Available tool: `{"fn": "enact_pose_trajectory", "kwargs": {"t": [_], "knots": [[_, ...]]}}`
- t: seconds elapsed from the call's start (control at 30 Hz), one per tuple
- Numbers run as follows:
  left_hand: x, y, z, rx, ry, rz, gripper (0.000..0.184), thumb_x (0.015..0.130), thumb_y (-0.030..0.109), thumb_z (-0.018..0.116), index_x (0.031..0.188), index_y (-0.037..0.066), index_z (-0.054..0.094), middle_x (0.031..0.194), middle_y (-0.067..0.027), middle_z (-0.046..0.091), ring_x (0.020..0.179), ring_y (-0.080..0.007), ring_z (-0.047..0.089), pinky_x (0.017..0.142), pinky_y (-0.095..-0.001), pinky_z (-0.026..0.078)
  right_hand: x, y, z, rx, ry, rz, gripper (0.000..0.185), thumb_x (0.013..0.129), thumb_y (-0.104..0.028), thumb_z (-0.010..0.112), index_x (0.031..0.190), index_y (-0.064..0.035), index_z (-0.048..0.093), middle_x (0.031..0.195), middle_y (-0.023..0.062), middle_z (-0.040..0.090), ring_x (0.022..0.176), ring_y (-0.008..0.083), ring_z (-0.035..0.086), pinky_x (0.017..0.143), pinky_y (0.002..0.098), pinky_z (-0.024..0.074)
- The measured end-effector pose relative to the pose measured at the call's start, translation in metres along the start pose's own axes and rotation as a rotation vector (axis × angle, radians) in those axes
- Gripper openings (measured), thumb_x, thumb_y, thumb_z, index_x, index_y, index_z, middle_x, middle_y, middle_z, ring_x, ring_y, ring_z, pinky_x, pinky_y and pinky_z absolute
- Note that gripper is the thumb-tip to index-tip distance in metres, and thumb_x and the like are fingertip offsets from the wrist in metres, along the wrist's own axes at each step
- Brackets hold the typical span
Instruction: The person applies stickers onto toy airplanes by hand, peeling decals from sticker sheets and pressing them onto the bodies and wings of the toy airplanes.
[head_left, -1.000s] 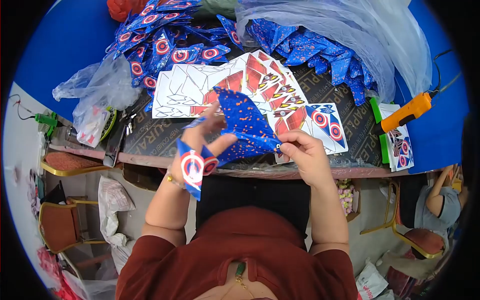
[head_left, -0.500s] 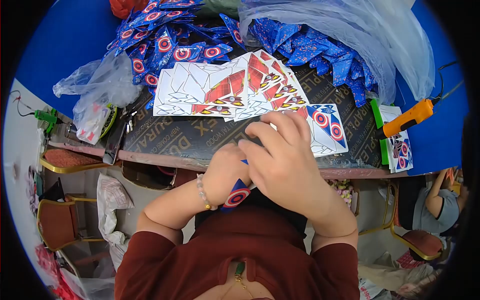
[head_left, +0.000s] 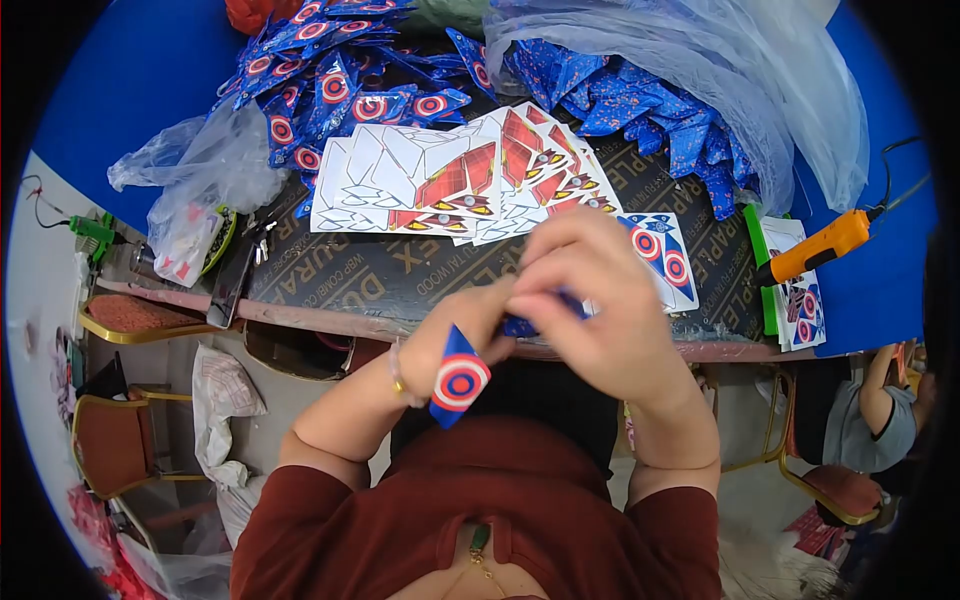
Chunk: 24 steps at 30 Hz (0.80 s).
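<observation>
My left hand [head_left: 465, 325] is closed on a blue speckled piece [head_left: 520, 326], most of which the hands cover. A blue sticker with a red and white target [head_left: 460, 383] hangs from the back of that hand near the beaded bracelet. Over the same piece, my right hand [head_left: 590, 290] has its fingers bent and pressed together, blurred by motion; a bit of blue shows by its fingertips. Behind the hands lie overlapping white sticker sheets [head_left: 400, 165] with red plaid shapes. A target sticker sheet [head_left: 683, 288] is partly covered by my right hand.
Target-marked blue pieces [head_left: 333, 88] are heaped at the back left, speckled blue pieces [head_left: 610, 105] under clear plastic at the back right. An orange tool [head_left: 825, 243] lies across a green-edged holder [head_left: 762, 275]. A co-worker's arm [head_left: 878, 395] shows at far right.
The blue speckled piece, spread between my hands a second ago, is now low and mostly hidden. My right hand has crossed left toward my left hand, and the hanging sticker has swung round.
</observation>
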<state>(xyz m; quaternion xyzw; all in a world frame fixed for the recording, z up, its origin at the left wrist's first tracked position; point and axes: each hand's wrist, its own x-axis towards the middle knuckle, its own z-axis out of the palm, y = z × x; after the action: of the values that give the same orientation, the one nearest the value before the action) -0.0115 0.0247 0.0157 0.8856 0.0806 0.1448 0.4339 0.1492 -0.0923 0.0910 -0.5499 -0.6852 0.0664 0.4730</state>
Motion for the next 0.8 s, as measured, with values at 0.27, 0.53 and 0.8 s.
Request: {"fn": "enact_pose_trajectory", "kwargs": {"t": [0.27, 0.53, 0.8], "knots": [[-0.001, -0.01, 0.017, -1.041, 0.396, -0.222, 0.065, 0.083, -0.009, 0.057, 0.146, 0.002, 0.041, 0.137, -0.0167, 0.059, 0.125, -0.0279, 0.061, 0.108, -0.0401, 0.048, -0.038, 0.047, 0.022, 0.666, 0.565, 0.217, 0.006, 0.087, -0.001, 0.074, 0.091, -0.0019, 0.07, 0.141, 0.018, 0.052, 0.127, 0.0261, 0.05, 0.111, 0.0417, 0.0362], [0.002, 0.013, 0.031, -1.468, 0.48, -0.256, 0.046, 0.094, -0.001, 0.05, 0.14, 0.001, 0.05, 0.129, -0.016, 0.065, 0.116, -0.026, 0.066, 0.1, -0.0406, 0.056, -0.049, 0.048, 0.061, 0.703, 0.595, 0.3, 0.008, 0.091, -0.004, 0.072, 0.086, -0.002, 0.066, 0.152, 0.0195, 0.041, 0.131, 0.0243, 0.047, 0.112, 0.0405, 0.0363], [-0.002, 0.02, 0.033, -1.429, 0.434, -0.243, 0.042, 0.096, 0.001, 0.052, 0.138, -0.004, 0.053, 0.129, -0.0182, 0.065, 0.117, -0.0261, 0.067, 0.101, -0.0393, 0.056, -0.053, 0.053, 0.07, 0.681, 0.638, 0.319, 0.009, 0.092, -0.003, 0.071, 0.088, -0.0006, 0.064, 0.14, 0.0176, 0.048, 0.12, 0.0189, 0.051, 0.101, 0.0333, 0.0419]]}}
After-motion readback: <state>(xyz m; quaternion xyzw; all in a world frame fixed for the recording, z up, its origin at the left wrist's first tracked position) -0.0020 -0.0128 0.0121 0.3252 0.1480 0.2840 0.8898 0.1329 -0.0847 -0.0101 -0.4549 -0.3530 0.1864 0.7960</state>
